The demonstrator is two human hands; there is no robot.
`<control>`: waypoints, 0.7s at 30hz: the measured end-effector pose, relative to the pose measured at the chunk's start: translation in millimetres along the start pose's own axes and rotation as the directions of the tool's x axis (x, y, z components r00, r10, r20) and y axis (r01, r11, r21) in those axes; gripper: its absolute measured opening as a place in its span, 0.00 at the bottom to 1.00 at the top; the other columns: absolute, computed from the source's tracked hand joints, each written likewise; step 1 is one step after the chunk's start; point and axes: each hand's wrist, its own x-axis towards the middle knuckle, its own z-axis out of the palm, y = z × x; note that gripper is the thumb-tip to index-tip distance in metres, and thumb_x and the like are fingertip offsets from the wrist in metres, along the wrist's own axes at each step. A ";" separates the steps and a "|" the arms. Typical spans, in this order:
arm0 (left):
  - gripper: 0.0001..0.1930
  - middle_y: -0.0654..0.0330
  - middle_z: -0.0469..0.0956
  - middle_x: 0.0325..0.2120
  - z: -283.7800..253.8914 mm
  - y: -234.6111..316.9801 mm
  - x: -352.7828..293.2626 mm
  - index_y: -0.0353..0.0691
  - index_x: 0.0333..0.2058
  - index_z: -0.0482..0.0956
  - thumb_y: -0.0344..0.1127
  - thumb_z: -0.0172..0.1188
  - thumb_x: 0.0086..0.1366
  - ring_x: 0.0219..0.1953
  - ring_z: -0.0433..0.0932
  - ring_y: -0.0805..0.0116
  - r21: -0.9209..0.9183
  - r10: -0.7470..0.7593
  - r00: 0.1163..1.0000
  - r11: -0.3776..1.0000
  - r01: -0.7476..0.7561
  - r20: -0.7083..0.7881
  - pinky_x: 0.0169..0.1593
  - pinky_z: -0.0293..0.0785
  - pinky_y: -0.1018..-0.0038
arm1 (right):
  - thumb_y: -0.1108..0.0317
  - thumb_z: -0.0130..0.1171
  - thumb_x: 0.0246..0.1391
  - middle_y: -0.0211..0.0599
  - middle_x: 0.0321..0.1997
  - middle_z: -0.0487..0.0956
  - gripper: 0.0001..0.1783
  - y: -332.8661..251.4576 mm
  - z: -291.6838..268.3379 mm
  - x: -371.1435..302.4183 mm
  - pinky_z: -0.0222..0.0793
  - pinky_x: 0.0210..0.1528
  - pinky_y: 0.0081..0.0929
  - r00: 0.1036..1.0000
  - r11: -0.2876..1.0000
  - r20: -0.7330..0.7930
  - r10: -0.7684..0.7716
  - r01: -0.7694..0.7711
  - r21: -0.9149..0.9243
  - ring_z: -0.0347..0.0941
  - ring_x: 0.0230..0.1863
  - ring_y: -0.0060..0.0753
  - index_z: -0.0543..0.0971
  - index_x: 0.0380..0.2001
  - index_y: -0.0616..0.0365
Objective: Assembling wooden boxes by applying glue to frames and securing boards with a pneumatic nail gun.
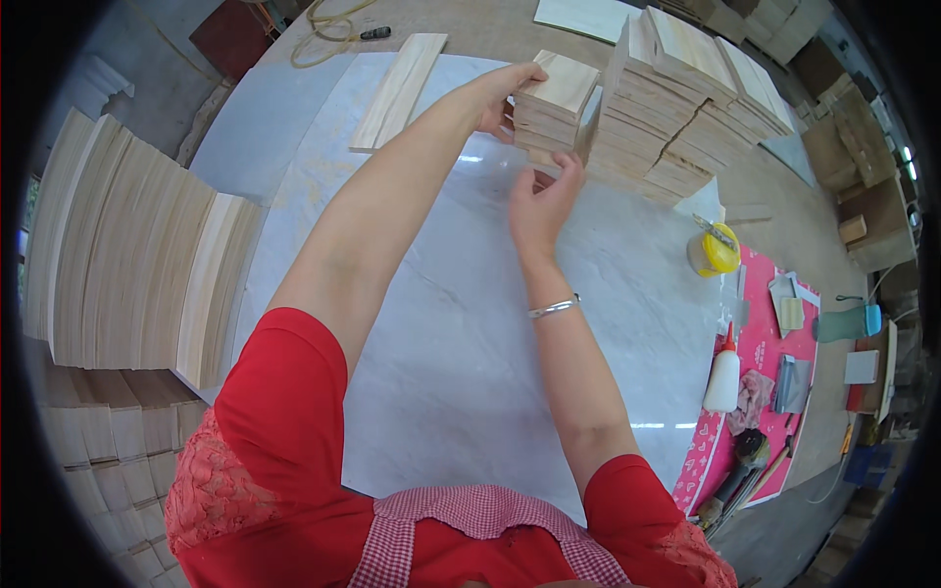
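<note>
A short stack of pale wooden boards stands at the far middle of the work surface. My left hand is closed on the stack's left side, its thumb over the top board and its fingers down the edge. Just below the stack's near face, my right hand has its fingers bent and drawn together, the fingertips by the lowest boards. Whatever lies between those fingers is too small or hidden to make out. A single wooden board lies flat to the left of my left hand.
Taller board stacks rise close on the right. Many boards stand packed at the left edge. On the right are a yellow tub, a white glue bottle, a pink mat with tools, and a blue-green bottle.
</note>
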 end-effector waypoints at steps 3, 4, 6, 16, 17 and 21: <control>0.43 0.41 0.63 0.63 3.8 1.0 -2.3 0.41 0.65 0.62 0.60 0.58 0.55 0.65 0.61 0.39 0.021 0.030 0.997 0.999 -0.032 0.067 0.68 0.44 0.38 | 0.74 0.60 0.54 0.55 0.64 0.61 0.31 0.7 -12.9 3.5 0.77 0.46 0.31 0.997 0.999 -0.069 0.019 -0.022 -0.039 0.78 0.45 0.44 0.61 0.59 0.68; 0.43 0.41 0.63 0.63 4.5 1.5 -3.7 0.41 0.65 0.62 0.60 0.58 0.55 0.65 0.61 0.39 0.020 0.016 0.998 1.000 -0.018 0.056 0.68 0.44 0.38 | 0.74 0.60 0.54 0.55 0.63 0.61 0.33 0.1 -15.0 5.1 0.77 0.46 0.31 0.998 0.998 -0.053 0.024 -0.026 -0.055 0.78 0.46 0.44 0.59 0.61 0.68; 0.43 0.41 0.62 0.63 5.3 2.6 -6.5 0.41 0.66 0.61 0.60 0.56 0.57 0.66 0.60 0.39 0.016 0.016 0.996 1.000 -0.018 0.090 0.68 0.43 0.37 | 0.74 0.59 0.54 0.55 0.63 0.61 0.35 -2.2 -15.7 8.7 0.77 0.46 0.31 0.999 0.997 -0.037 0.024 -0.026 -0.068 0.77 0.46 0.44 0.58 0.62 0.69; 0.41 0.39 0.57 0.67 9.3 -3.0 -12.7 0.41 0.67 0.59 0.60 0.52 0.61 0.68 0.57 0.39 -0.008 0.044 0.998 0.999 -0.044 0.039 0.68 0.40 0.35 | 0.63 0.55 0.61 0.55 0.54 0.72 0.26 12.5 -19.3 7.2 0.74 0.46 0.31 0.997 0.976 -0.053 -0.055 0.042 -0.214 0.74 0.51 0.43 0.68 0.55 0.72; 0.41 0.40 0.58 0.66 6.6 -5.3 -14.5 0.41 0.67 0.59 0.60 0.53 0.61 0.67 0.58 0.40 -0.005 0.047 0.997 0.999 -0.047 0.061 0.67 0.42 0.36 | 0.59 0.54 0.63 0.54 0.51 0.75 0.25 16.2 -23.7 7.6 0.73 0.46 0.31 0.997 0.968 -0.028 -0.071 0.062 -0.245 0.74 0.50 0.41 0.70 0.53 0.72; 0.39 0.45 0.63 0.63 -5.4 -19.3 -29.1 0.43 0.64 0.62 0.58 0.56 0.60 0.65 0.61 0.45 -0.024 0.033 0.997 0.999 -0.031 0.069 0.65 0.50 0.37 | 0.46 0.45 0.67 0.47 0.44 0.78 0.31 20.5 -34.5 20.9 0.70 0.46 0.29 0.991 0.992 -0.051 0.123 -0.122 0.015 0.73 0.47 0.34 0.75 0.48 0.69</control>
